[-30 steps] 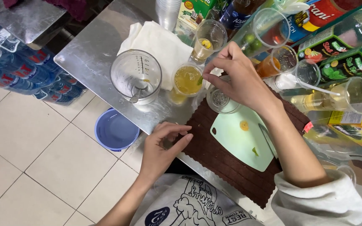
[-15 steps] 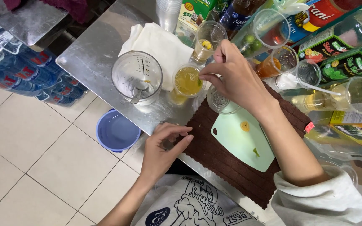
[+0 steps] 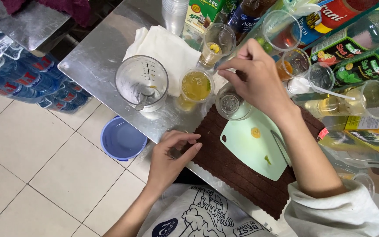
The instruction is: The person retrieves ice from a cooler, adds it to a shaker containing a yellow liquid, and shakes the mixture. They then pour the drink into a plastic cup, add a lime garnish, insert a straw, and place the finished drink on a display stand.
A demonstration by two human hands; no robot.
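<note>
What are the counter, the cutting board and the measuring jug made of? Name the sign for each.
Counter: probably stainless steel, a dull grey sheen with soft reflections.
Cutting board: likely plastic, flat matte pale green with a hanging hole.
Measuring jug: clear, with printed scale marks; plastic or glass, I cannot tell.

Your right hand [image 3: 259, 83] runs into a white sleeve, pushed up and bunched (past the elbow). Your left hand [image 3: 172, 158] has a bare forearm. White shirt with dark printed graphics.

Drink stall: steel counter [image 3: 97, 57] w/ syrup bottles [image 3: 356, 48], plastic cups [image 3: 174, 11], stacked water packs [image 3: 18, 79].
</note>
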